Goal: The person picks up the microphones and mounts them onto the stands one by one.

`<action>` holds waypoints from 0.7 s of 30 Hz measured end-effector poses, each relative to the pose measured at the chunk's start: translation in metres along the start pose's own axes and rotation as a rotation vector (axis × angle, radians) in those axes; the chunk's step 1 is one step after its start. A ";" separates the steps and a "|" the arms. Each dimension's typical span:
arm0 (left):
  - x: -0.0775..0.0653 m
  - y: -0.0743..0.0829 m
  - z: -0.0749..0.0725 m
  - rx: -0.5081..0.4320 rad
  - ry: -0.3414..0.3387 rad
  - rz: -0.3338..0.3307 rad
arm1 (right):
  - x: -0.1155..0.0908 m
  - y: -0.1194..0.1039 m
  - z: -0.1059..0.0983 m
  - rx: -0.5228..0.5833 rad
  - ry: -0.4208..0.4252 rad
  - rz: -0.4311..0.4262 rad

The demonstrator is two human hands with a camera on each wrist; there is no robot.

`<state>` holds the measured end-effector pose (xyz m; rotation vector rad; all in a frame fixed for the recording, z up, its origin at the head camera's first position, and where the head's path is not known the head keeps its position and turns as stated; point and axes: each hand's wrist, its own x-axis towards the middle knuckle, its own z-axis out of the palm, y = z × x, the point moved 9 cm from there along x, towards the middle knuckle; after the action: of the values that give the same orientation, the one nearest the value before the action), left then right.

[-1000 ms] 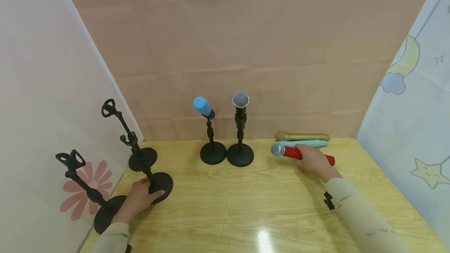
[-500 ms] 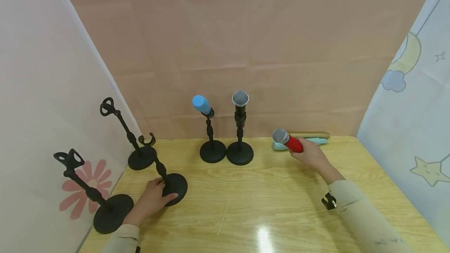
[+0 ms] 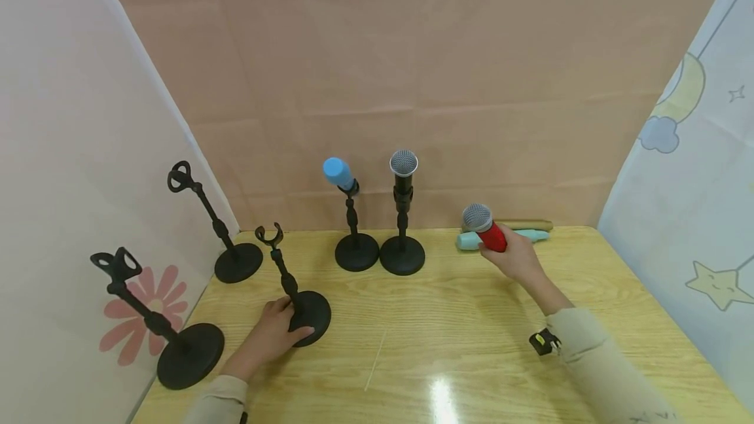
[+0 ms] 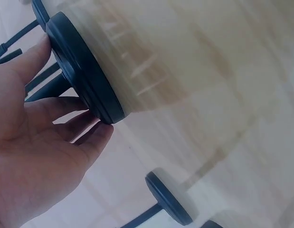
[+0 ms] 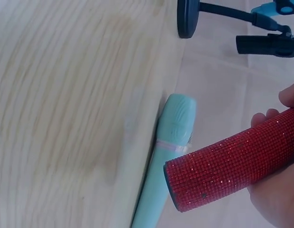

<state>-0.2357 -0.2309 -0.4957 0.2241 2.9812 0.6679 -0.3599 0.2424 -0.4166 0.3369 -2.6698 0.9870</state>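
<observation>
the two hands are working well apart over a wooden table (image 3: 412, 319). at the left, the left hand (image 3: 269, 334) is gripping a black stand (image 3: 315, 317) by its round base, and the stand's forked clip is pointing upward. at the right, the right hand (image 3: 517, 259) is clasping a red microphone (image 3: 493, 239) around its handle, near a turquoise microphone (image 3: 469, 241) that is lying beside a gold microphone (image 3: 527, 224). between the hands, farther back, two more stands are holding a blue microphone (image 3: 338, 172) and a silver-headed microphone (image 3: 403, 163).

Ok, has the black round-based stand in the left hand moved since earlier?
Yes, that black round-based stand has moved rightward in the head view, nearer the unmoved black stand holding the light-blue microphone.
</observation>
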 end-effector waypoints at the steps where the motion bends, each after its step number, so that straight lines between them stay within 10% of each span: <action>1: 0.000 0.002 0.001 0.002 -0.004 0.003 | 0.000 -0.002 0.000 0.004 0.008 -0.004; 21: 0.008 0.042 0.020 0.021 -0.025 0.077 | -0.009 -0.050 -0.005 0.159 0.090 -0.070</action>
<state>-0.2359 -0.1841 -0.4962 0.3469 2.9699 0.6370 -0.3351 0.2099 -0.3864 0.4055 -2.4882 1.1665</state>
